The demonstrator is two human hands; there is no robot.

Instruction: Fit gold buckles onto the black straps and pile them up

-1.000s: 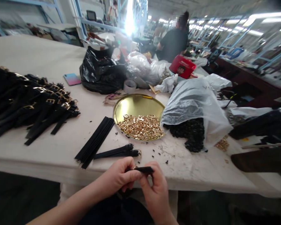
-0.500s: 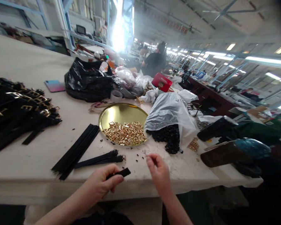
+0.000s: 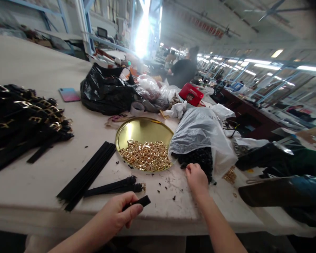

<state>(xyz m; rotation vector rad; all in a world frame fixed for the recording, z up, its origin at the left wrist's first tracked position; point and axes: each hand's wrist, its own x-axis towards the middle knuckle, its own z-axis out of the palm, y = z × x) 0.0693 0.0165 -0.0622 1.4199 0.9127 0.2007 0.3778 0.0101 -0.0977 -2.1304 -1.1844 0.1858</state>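
My left hand [image 3: 122, 212] is closed around a black strap [image 3: 144, 201], whose square end sticks out past the thumb. At the opening of a white plastic bag [image 3: 197, 126], my right hand [image 3: 197, 179] reaches into a heap of small black pieces [image 3: 205, 156]. Its fingers are curled together, and whatever is between them is hidden. Gold buckles [image 3: 147, 156] lie heaped on a round gold tray [image 3: 137, 126] beyond the hands. Just past the left hand are a few black straps with buckles [image 3: 113, 186], beside a bundle of plain black straps [image 3: 88, 172].
A large pile of buckled black straps [image 3: 28, 119] covers the left side. A phone [image 3: 69, 95], a black plastic bag [image 3: 107, 91], a tape roll [image 3: 137, 109] and a red pouch [image 3: 191, 94] lie farther back. A dark cylindrical thing [image 3: 263, 193] is at right.
My right hand has moved right and away from me, from the table by the loose bits to the heap of black pieces. The left hand keeps its hold on the strap. The view has shifted slightly.
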